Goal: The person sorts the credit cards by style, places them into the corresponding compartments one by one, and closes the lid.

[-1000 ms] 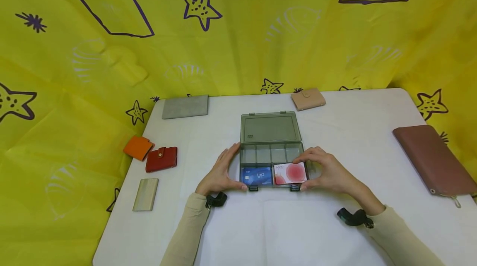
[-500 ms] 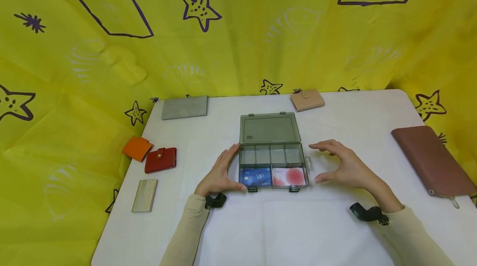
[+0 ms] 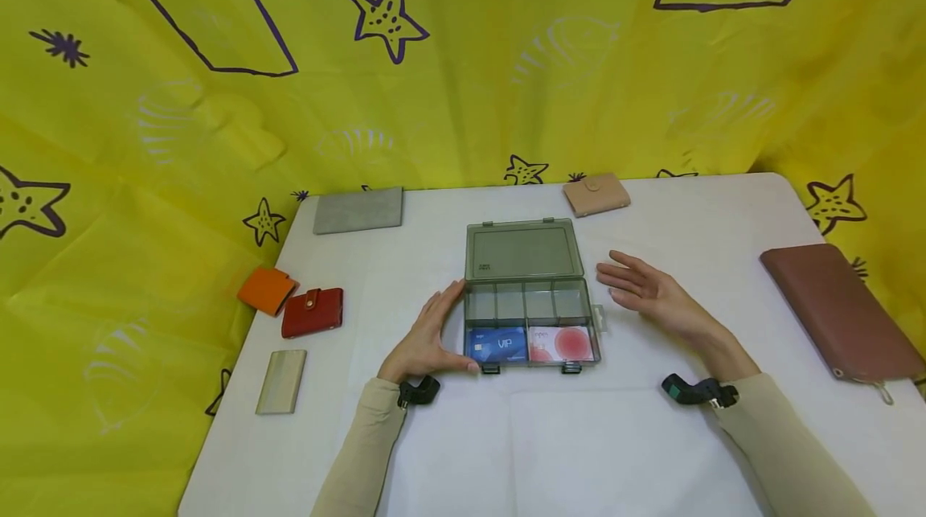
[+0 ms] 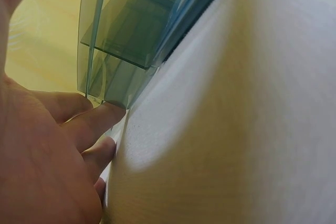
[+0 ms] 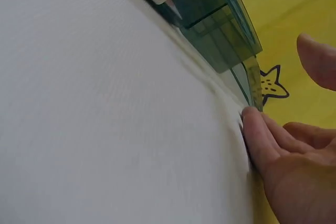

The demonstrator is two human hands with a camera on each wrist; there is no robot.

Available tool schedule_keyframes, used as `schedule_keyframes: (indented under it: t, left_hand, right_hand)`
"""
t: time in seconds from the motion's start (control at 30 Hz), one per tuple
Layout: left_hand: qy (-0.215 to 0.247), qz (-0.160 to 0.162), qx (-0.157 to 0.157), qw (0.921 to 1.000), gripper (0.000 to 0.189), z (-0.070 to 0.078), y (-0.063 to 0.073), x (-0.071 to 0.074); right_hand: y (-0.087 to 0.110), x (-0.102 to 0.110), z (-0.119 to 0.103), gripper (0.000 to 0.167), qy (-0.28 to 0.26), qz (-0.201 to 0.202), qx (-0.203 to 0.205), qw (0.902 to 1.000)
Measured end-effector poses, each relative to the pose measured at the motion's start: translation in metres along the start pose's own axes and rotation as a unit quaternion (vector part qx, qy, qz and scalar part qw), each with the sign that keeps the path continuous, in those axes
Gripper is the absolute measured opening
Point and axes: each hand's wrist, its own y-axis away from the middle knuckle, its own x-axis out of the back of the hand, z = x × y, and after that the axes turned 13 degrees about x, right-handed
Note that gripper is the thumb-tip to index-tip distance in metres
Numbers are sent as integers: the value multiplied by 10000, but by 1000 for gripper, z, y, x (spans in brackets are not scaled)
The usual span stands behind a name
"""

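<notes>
A translucent grey-green compartment box (image 3: pixel 538 300) stands on the white table with its lid (image 3: pixel 524 253) folded back. In its front left compartment lies a blue VIP card (image 3: pixel 497 345), and in the front right one a white card with a pink circle (image 3: pixel 560 343). My left hand (image 3: pixel 427 344) rests against the box's left side, fingers extended and thumb by the front corner. In the left wrist view, its fingertips touch the box's clear wall (image 4: pixel 113 85). My right hand (image 3: pixel 661 304) is held off the box's right side, holding nothing, with its fingers extended.
An orange wallet (image 3: pixel 266 289), a red snap wallet (image 3: pixel 313 313) and a beige card holder (image 3: pixel 281 382) lie at left. Farther back are a grey wallet (image 3: pixel 358 210) and a tan one (image 3: pixel 596 194). A brown zip wallet (image 3: pixel 842 312) lies at the right edge. Yellow cloth (image 3: pixel 463 99) hangs behind.
My right hand has let go of the card with the pink circle, drawn back to the right off the box, and brought its fingers together. My left hand has stayed put.
</notes>
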Motion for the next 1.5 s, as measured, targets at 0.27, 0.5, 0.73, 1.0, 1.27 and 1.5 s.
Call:
schedule_keyframes:
  t: [0.27,0.5,0.73,1.0,1.27,1.5]
  left_hand:
    - [44,-18,-31,10000,136,2,-1,0]
    - [-21,-24,-204,9998,136,-3,-2,1]
    - [531,-260,-727,9956,110,-7,-4,5]
    - [1546,-539,-311,9860,68,-6,-1,7]
    - [1398,-425,-258,9889,70,-3,0,7]
    - [1065,-420,-16,9934,85,-3,-1,5]
  right_hand:
    - [-19,-6,10,91,-1337,-409,-169,9900]
    - [-21,-11,13,98,-1522,-459,6,9873]
    - [-21,-11,17,95,-1408,-460,417,9881]
    - [-17,-17,17,77,-905,-114,739,9931]
    - [-10,-21,12,51,-222,58,219,9995]
    - [-5,-19,11,36,241,-142,349,9990]
